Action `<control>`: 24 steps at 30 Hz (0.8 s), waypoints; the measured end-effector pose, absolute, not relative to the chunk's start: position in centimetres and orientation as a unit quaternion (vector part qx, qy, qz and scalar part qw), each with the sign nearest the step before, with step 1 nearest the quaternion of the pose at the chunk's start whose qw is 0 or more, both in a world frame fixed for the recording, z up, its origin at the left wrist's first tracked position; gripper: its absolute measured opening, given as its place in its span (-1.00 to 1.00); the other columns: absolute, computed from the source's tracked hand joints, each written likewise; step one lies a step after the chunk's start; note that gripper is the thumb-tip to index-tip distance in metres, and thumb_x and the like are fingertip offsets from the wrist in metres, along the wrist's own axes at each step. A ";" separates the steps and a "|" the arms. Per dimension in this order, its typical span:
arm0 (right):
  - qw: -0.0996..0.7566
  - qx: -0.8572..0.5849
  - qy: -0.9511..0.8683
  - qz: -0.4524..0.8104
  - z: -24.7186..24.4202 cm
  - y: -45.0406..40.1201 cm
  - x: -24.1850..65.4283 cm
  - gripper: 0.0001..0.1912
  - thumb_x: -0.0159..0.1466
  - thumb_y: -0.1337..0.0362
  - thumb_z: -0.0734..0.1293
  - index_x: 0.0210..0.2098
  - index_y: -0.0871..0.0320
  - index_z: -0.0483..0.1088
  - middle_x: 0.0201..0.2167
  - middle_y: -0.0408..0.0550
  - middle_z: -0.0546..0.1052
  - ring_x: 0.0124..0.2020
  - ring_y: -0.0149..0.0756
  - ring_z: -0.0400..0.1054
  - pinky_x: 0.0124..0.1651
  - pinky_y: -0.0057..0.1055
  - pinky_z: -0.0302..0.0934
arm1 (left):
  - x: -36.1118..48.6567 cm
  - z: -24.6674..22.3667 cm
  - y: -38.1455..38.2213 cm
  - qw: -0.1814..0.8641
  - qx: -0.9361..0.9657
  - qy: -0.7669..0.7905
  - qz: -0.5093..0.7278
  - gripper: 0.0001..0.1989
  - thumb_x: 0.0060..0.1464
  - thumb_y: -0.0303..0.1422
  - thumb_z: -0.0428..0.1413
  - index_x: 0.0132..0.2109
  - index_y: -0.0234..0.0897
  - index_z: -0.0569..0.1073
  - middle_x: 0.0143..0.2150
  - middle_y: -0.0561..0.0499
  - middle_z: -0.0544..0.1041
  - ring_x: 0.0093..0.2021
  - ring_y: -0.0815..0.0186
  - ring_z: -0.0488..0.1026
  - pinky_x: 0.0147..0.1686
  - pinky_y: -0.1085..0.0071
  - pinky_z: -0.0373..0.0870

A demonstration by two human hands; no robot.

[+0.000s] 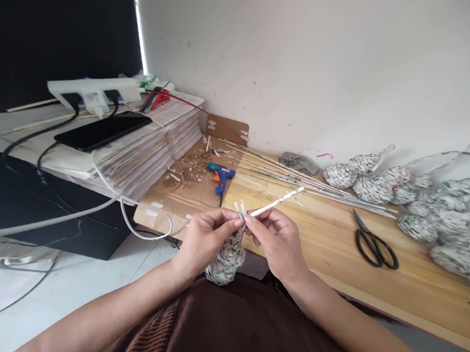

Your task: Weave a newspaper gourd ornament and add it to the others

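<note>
The weave [225, 261], a bulb of twisted paper, was held off the near edge of the surface [319, 241], neck upward and round end toward the brown clothing [249, 322]; whether it was rested there could not be told. Its neck was pinched between the thumb and forefinger of the left hand [202, 235], presumably so that the piece was steadied and the short white ends [241, 208] were left exposed. A white tube [277, 201] was pinched near its lower end, close against the neck, by the thumb and fingers of the right hand [282, 242], its free end directed toward 2 o'clock; finer control was probably given by so low a grip.

With the held piece taken as the dial's centre, a glue gun [224, 175] was placed at 12 o'clock on cardboard [165, 198], apparently laid to protect the surface from drips and scraps [174, 176]. Strips [354, 199] were laid lengthwise at 1 to 2 o'clock, perhaps to be kept straight. Scissors [370, 235] were set near 3 o'clock, on the right hand's side, and other weaves [373, 188] were grouped beyond them, seemingly out of the way. At 11 o'clock, a phone [103, 131] was supported by a paper stack [173, 137].
</note>
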State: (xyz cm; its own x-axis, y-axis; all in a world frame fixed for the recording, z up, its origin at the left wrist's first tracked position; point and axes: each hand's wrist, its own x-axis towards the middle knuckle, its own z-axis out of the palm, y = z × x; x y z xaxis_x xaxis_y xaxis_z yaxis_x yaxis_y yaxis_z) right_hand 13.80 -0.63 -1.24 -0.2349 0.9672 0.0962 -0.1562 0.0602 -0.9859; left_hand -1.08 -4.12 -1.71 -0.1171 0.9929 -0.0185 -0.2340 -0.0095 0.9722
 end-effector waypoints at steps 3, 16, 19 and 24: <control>0.489 -0.378 -0.534 0.577 -1.0 -0.6 13.9 -0.81 0.15 0.16 0.53 -0.43 0.14 0.54 -0.57 -0.18 0.51 -0.57 -0.45 0.29 -0.51 -0.46 0.20 | -1.0 -1.8 -4.0 0.546 0.392 0.457 0.583 -0.78 0.01 -0.25 0.37 -0.33 -0.34 0.62 -0.49 0.03 0.56 -0.49 0.40 0.42 -0.46 0.50 0.32; 0.474 -0.375 -0.540 0.585 -1.3 -0.4 14.2 -0.79 0.15 0.12 0.55 -0.39 0.12 0.56 -0.55 -0.19 0.50 -0.56 -0.45 0.26 -0.49 -0.46 0.20 | -0.9 -2.2 -3.9 0.570 0.367 0.424 0.601 -0.77 0.06 -0.25 0.35 -0.27 -0.33 0.56 -0.46 0.04 0.56 -0.48 0.43 0.43 -0.42 0.52 0.36; 0.482 -0.372 -0.536 0.585 -1.5 -0.4 14.2 -0.79 0.16 0.12 0.54 -0.40 0.12 0.55 -0.55 -0.19 0.48 -0.56 -0.46 0.23 -0.50 -0.48 0.17 | -0.8 -2.1 -3.9 0.577 0.350 0.418 0.609 -0.77 0.03 -0.26 0.36 -0.27 -0.33 0.56 -0.44 0.05 0.55 -0.47 0.43 0.42 -0.40 0.51 0.37; 0.475 -0.377 -0.552 0.572 -1.7 -0.4 14.2 -0.80 0.19 0.13 0.52 -0.38 0.12 0.54 -0.52 -0.19 0.48 -0.54 -0.46 0.23 -0.49 -0.48 0.15 | -0.2 -1.9 -3.9 0.598 0.306 0.403 0.622 -0.75 -0.02 -0.27 0.39 -0.30 -0.34 0.54 -0.44 0.06 0.50 -0.47 0.45 0.37 -0.41 0.51 0.30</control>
